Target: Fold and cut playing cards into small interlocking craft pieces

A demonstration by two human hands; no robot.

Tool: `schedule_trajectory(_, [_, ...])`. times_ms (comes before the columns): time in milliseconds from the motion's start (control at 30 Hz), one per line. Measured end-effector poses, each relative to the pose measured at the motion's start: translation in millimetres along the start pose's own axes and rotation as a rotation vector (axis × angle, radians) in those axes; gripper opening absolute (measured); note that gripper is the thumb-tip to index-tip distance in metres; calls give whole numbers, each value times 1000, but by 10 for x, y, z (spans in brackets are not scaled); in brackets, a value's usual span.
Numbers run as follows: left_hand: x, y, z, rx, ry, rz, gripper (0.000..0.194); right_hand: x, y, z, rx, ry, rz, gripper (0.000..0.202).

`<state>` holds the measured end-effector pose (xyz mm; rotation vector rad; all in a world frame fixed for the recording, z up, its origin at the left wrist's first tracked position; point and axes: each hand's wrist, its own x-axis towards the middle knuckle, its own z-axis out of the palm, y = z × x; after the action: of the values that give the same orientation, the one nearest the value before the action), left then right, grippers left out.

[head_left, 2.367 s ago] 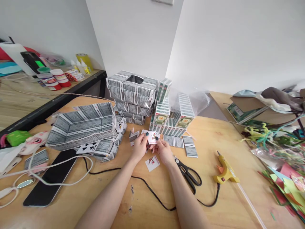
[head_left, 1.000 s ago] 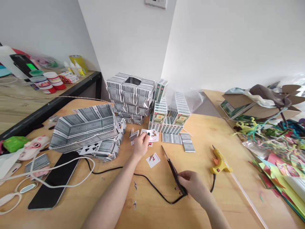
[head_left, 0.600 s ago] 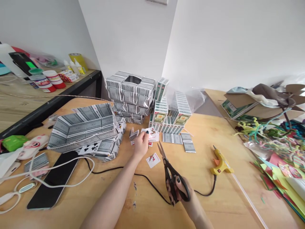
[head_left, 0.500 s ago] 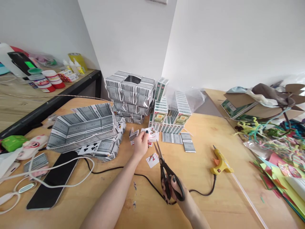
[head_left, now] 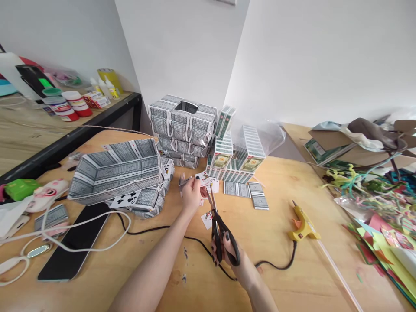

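My left hand pinches a joker card above other playing cards. My right hand grips black-handled scissors, their blades parted and pointing up at the held card's right side. Another joker card lies on the table, partly behind the scissors. A folded card stands just left of my left hand. To the right, patterned cards lie face down. Farther left rests an open tray made of cards.
Card-covered boxes and stacked card packs stand at the back. A yellow glue gun lies right, its black cord crossing the table. A phone and white cable are left; coloured paper lies far right.
The scissors and my right hand have moved left and slightly up, bringing the blades to the card. My left hand has lifted and turned the joker card. The view has shifted slightly.
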<state>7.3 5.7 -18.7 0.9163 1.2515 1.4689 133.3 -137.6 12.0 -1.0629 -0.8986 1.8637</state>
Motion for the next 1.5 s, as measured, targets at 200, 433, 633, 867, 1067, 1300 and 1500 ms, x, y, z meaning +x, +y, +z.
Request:
schedule_trajectory(200, [-44, 21, -6, 76, -5, -4, 21, 61, -32, -28, -71, -47, 14, 33])
schedule_trajectory(433, [-149, 115, 11, 194, -171, 125, 22, 214, -57, 1, 20, 8, -2, 41])
schedule_trajectory(633, [-161, 108, 7, 161, -168, 135, 24, 164, -125, 58, 16, -6, -25, 37])
schedule_trajectory(867, [-159, 30, 6, 135, -219, 107, 25, 208, -62, 28, -28, 56, -70, 38])
schedule_trajectory(1067, [-176, 49, 3, 215, -233, 175, 27, 218, -103, 68, 54, 38, -46, 38])
schedule_trajectory(1300, [-184, 97, 5, 249, -235, 197, 28, 235, -99, 61, 54, 58, -25, 39])
schedule_trajectory(1500, [-185, 107, 15, 234, -245, 192, 28, 243, -67, 46, 60, 65, -34, 37])
